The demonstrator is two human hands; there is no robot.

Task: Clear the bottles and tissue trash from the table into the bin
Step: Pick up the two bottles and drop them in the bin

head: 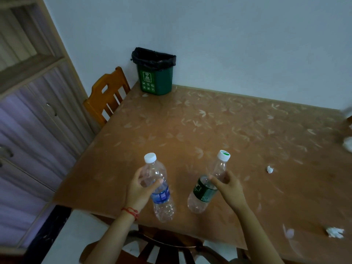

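My left hand [140,189] is wrapped around a clear plastic bottle with a blue label [162,195] and a white cap, held over the near edge of the table. My right hand [229,188] grips a second clear bottle with a green label [204,191] and a white cap. Both bottles tilt slightly and look empty. A green bin [157,80] lined with a black bag stands at the table's far left corner by the wall. Crumpled tissue lies on the table: a small ball [270,169] to the right, a wad [334,232] near the front right, another wad [348,143] at the right edge.
The table [219,126] carries a brown leaf-patterned cover and stands against the wall. A wooden chair [106,96] is at its left side and another chair [167,248] is right below me. A cabinet [28,115] fills the left.
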